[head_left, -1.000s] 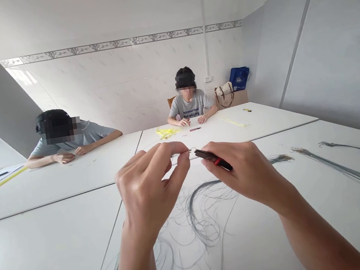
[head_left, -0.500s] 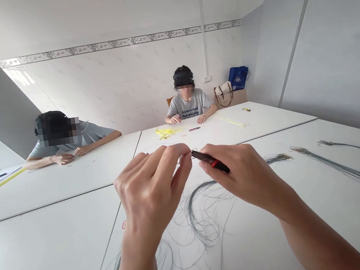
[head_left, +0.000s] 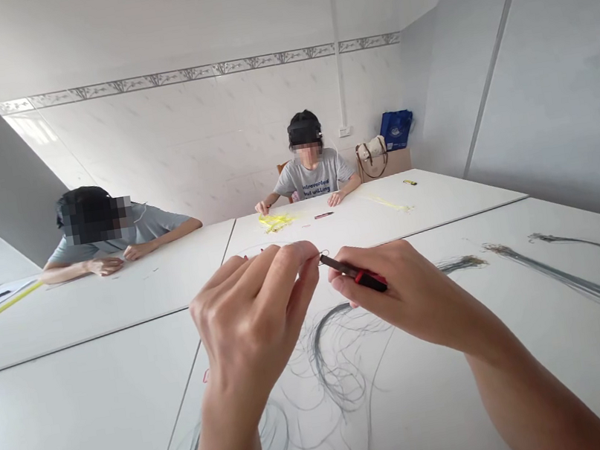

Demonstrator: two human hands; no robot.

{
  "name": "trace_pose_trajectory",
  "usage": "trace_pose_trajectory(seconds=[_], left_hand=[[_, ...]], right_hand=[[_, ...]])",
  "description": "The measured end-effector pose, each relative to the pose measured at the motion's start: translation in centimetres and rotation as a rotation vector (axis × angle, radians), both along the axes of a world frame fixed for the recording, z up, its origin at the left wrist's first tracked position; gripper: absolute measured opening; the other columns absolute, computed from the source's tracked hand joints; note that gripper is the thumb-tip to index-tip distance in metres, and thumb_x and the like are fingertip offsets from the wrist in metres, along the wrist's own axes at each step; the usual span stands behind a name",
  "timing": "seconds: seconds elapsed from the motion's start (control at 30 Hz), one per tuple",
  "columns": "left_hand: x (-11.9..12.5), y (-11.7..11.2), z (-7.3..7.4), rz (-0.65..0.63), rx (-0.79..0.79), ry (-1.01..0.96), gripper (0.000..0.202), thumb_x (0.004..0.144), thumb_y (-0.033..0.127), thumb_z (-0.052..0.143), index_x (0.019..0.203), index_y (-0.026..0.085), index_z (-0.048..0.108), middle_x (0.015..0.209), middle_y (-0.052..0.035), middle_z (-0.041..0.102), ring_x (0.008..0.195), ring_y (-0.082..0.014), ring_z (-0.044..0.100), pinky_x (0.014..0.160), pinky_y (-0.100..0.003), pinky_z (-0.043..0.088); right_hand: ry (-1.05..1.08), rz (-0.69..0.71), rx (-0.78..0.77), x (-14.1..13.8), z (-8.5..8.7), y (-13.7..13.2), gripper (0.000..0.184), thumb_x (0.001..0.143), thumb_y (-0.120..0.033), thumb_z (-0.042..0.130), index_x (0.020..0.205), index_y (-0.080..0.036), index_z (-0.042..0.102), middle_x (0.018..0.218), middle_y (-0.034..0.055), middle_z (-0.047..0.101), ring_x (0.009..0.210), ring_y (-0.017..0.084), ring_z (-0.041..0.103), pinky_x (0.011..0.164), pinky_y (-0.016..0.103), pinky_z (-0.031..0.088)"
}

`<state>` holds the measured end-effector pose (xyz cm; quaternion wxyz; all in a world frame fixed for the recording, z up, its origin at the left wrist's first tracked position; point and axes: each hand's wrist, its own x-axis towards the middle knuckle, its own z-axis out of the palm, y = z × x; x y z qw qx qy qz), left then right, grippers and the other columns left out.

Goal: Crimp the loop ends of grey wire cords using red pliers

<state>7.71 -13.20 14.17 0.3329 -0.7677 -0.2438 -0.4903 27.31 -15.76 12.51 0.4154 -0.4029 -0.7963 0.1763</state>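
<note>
Legible text: one item. Grey shirt (head_left: 319,169) on the person seated at about 12 to 1 o'clock: "introverted" on the first line, "but willing" under it, dark blue letters. Any lower line is hidden by the table edge, can't tell. Blue bag (head_left: 396,120) at 2 o'clock against the wall: pale round logo plus a pale block below it to the left, both too small to read.

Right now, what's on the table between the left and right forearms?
A curved bunch of grey strands, loose ones straying around it; head view.
</note>
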Motion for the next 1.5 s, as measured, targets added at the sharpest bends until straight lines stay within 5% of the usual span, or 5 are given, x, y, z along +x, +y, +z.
trace_pose_trajectory(seconds=[0.47,1.5], left_hand=[[-0.14,-0.07,-0.15,-0.001,-0.020,0.020,0.015,0.088,0.012,0.072,0.090,0.023,0.062,0.056,0.0084,0.050,0.051,-0.0097,0.031,0.052,-0.027,0.030],[-0.02,-0.15,-0.03,0.009,-0.037,0.017,0.013,0.088,0.013,0.072,0.088,0.023,0.064,0.055,0.0087,0.053,0.048,-0.0090,0.034,0.051,-0.026,0.031]], right_hand=[[0.015,0.051,-0.125,0.28,-0.04,0.47,0.034,0.104,-0.043,0.047,0.079,-0.020,0.052,0.066,-0.0031,0.057,0.058,0.009,0.048,0.050,0.023,0.030],[0.012,0.031,-0.084,0.46,-0.22,0.49,0.035,0.103,-0.042,0.050,0.075,-0.020,0.047,0.059,-0.0059,0.045,0.054,0.007,0.050,0.049,0.023,0.027]])
